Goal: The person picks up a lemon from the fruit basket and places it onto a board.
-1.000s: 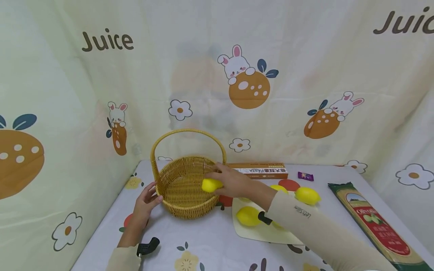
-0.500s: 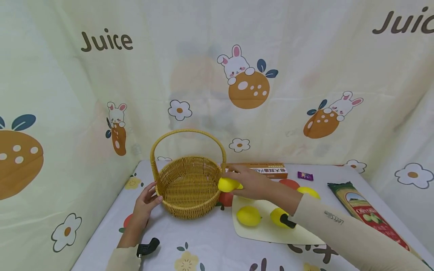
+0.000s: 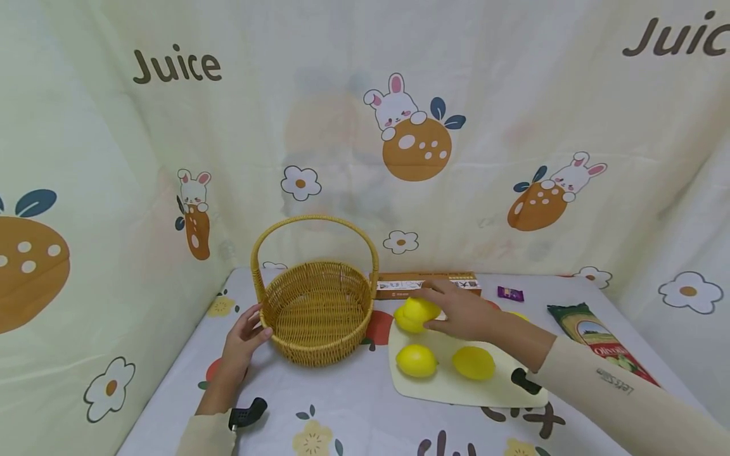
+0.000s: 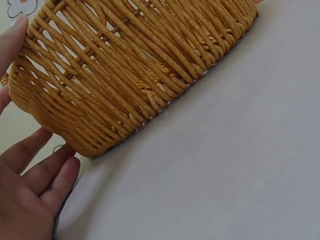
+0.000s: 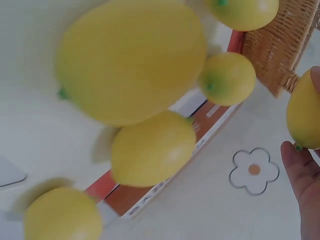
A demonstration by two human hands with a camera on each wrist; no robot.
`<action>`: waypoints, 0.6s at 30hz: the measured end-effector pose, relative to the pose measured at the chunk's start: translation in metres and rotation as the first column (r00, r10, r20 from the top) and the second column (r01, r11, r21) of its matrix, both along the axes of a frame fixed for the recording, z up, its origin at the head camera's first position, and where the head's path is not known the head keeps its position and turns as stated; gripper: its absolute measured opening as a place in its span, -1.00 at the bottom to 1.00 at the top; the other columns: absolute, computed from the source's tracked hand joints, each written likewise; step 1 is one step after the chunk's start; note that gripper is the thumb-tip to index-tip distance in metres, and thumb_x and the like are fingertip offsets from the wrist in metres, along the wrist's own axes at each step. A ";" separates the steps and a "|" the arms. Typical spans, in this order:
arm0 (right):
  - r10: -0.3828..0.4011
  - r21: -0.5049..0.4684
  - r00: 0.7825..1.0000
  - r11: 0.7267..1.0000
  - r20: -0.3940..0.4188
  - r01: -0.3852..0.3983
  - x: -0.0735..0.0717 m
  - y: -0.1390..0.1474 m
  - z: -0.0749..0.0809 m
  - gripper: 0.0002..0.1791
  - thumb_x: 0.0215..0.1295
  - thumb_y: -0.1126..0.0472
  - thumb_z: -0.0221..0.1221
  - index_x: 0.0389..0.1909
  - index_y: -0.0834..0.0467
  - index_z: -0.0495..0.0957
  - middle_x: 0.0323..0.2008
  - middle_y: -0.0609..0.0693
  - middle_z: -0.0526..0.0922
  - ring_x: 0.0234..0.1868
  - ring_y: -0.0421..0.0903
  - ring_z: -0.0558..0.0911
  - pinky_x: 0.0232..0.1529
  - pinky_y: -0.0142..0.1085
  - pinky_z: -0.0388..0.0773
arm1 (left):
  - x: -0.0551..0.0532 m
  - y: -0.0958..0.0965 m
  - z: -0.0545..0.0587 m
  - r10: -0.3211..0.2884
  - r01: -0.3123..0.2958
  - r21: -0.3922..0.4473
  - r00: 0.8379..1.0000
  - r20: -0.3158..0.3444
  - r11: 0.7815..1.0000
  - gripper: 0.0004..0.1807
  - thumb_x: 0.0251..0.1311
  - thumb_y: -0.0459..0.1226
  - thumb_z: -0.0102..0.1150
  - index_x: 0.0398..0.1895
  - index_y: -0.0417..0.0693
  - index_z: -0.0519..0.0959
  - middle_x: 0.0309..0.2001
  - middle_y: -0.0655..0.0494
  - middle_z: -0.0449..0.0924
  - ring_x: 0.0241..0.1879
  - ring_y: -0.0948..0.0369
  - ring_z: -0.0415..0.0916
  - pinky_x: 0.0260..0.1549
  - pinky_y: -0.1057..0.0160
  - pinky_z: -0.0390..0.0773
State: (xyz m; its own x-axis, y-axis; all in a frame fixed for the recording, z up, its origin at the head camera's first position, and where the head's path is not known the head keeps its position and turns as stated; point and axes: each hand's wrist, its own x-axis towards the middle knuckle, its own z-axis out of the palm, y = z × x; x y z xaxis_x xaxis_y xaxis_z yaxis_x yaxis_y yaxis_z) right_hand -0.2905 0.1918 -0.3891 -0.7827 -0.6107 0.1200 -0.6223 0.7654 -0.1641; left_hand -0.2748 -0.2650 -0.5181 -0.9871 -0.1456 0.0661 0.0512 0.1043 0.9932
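Observation:
My left hand (image 3: pixel 239 345) holds the left side of a round wicker basket (image 3: pixel 319 351) with a tall handle; the left wrist view shows my thumb near its rim and fingers against its side. Nothing lies inside the basket. In the head view my right hand (image 3: pixel 464 311) pinches a yellow lemon (image 3: pixel 426 308) above the back left of a cream cutting board (image 3: pixel 441 398). A second lemon (image 3: pixel 406 322) overlaps the held one. Two more lemons (image 3: pixel 416 361) sit at the board's front, and another lemon (image 3: pixel 519 315) is partly hidden behind my right forearm.
Behind the board lies an orange and white pasta box (image 3: pixel 393 286), partly covered by my hand. A small purple wrapped sweet (image 3: pixel 510 294) is at the back right. A green and red packet (image 3: pixel 599 342) lies along the right side, partly hidden by my sleeve.
My right hand has moved right with the lemon, from over the basket's right side to above the cutting board. My left hand and the basket have stayed in place.

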 end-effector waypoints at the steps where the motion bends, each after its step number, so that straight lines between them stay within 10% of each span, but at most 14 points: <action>1: -0.001 -0.004 1.000 1.000 -0.006 0.001 0.001 0.004 0.000 -0.33 0.18 -0.03 0.36 0.33 -0.17 0.38 0.22 0.01 0.35 0.12 0.05 0.46 -0.01 0.00 0.57 | 0.000 0.000 0.000 -0.003 0.003 0.003 1.000 -0.002 1.000 -0.25 0.21 -0.18 0.33 0.45 0.17 0.24 0.41 -0.15 0.20 0.33 -0.10 0.24 0.25 -0.14 0.25; 18: -0.106 -0.009 0.993 0.994 -0.043 0.106 0.039 0.069 -0.011 -0.35 0.11 -0.08 0.39 0.23 -0.04 0.45 0.21 0.06 0.40 0.12 0.11 0.49 0.03 0.07 0.53 | 0.002 0.000 0.002 -0.015 0.015 0.010 1.000 -0.005 1.000 -0.25 0.21 -0.21 0.33 0.45 0.18 0.23 0.42 -0.12 0.19 0.33 -0.07 0.24 0.26 -0.14 0.23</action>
State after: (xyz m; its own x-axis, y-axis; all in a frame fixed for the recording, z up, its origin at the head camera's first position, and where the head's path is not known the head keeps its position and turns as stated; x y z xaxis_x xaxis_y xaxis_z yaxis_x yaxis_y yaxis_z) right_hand -0.2512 0.2608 -0.4006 -0.8368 -0.5238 0.1592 -0.5446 0.8262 -0.1440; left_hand -0.2731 -0.2648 -0.5160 -0.9890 -0.1310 0.0693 0.0573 0.0930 0.9940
